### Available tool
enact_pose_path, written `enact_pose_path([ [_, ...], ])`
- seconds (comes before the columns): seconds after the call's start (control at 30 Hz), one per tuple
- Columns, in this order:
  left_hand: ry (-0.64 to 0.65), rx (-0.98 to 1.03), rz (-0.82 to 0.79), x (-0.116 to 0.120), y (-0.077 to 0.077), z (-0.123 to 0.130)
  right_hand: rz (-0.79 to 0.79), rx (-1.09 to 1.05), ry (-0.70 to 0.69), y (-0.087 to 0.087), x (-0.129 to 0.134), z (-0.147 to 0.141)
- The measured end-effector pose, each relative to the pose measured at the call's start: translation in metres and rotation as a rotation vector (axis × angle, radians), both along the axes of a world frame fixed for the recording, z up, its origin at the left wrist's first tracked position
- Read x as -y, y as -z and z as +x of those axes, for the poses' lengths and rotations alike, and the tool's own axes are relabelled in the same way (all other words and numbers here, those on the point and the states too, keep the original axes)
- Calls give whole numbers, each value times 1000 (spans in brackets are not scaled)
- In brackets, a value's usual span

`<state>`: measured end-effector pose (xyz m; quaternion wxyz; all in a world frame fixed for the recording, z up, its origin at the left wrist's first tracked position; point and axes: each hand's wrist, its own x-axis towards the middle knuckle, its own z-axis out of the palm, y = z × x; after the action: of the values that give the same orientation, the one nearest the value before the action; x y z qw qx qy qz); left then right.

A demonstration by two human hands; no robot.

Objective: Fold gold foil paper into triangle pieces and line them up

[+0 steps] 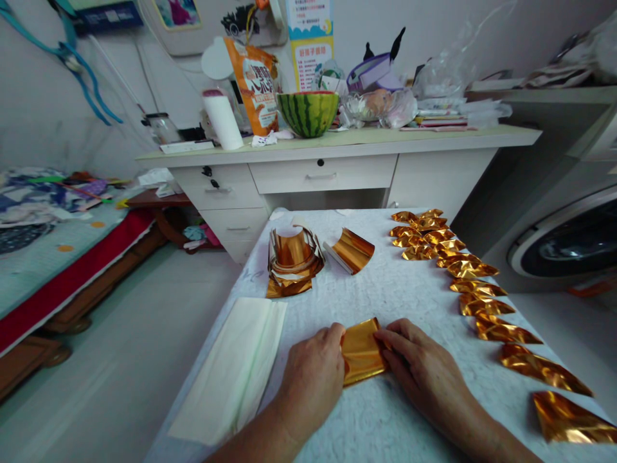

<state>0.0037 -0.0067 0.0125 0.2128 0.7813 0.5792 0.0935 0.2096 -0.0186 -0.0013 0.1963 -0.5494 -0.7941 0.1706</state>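
Note:
A folded sheet of gold foil paper lies on the cloth-covered table between my hands. My left hand grips its left edge, fingers curled with the thumb side against the foil. At its right edge, my right hand pinches the paper, with the fingertips on the upper corner. Beyond the hands sit a curled stack of gold foil sheets and a single curved foil sheet. To the left lies a flat pile of pale paper.
Several folded gold foil pieces run along the table's right edge. Behind the table is a white desk with a cut watermelon and an orange pouch. A washing machine stands right, a bed left.

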Motion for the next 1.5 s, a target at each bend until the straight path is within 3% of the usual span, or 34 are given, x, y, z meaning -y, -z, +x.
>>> enact_pose_path([
  [0.4,98,-98,16,4,-6,0,-4,13,15,4,0,2],
  [0.77,147,-91,59,4,-2,1,-55,19,35,-2,1,1],
  [1.03,105,-24,89,5,-3,6,43,29,64,5,4,1],
  [1.5,153,-4,28,7,-5,5,-38,109,52,-1,3,-3],
])
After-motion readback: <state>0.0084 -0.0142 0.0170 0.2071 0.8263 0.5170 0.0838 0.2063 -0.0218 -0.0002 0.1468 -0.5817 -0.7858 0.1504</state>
